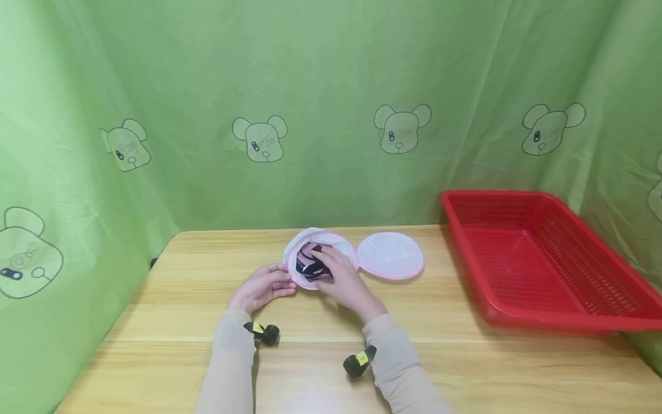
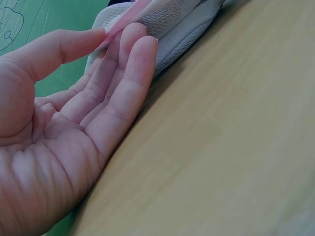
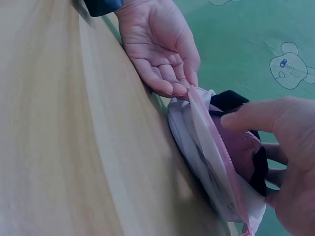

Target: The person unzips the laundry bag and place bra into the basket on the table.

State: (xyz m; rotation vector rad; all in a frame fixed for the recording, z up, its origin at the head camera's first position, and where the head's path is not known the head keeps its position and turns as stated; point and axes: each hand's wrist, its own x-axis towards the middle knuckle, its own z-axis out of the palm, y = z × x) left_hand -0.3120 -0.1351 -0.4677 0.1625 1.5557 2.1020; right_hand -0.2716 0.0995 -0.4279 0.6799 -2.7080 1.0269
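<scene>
A round white mesh laundry bag (image 1: 295,248) with a pink zipper edge stands unzipped near the table's back edge. Its round lid (image 1: 390,256) lies folded out flat to the right. My left hand (image 1: 262,287) pinches the bag's pink rim (image 2: 129,15) between thumb and fingers, at the left side of the opening. Inside the mouth sits a pink ribbed cloth garment (image 3: 241,147) with black edging; its exact kind is unclear. Reaching in from the right, my right hand (image 1: 345,282) holds this garment, thumb on the near side and fingers behind, partly hidden.
A red plastic basket (image 1: 548,319) with perforated walls stands at the right of the wooden table (image 1: 305,368). Green curtains (image 1: 331,184) with bear-head drawings hang behind and at both sides. A small black camera (image 1: 266,333) is strapped at the left wrist.
</scene>
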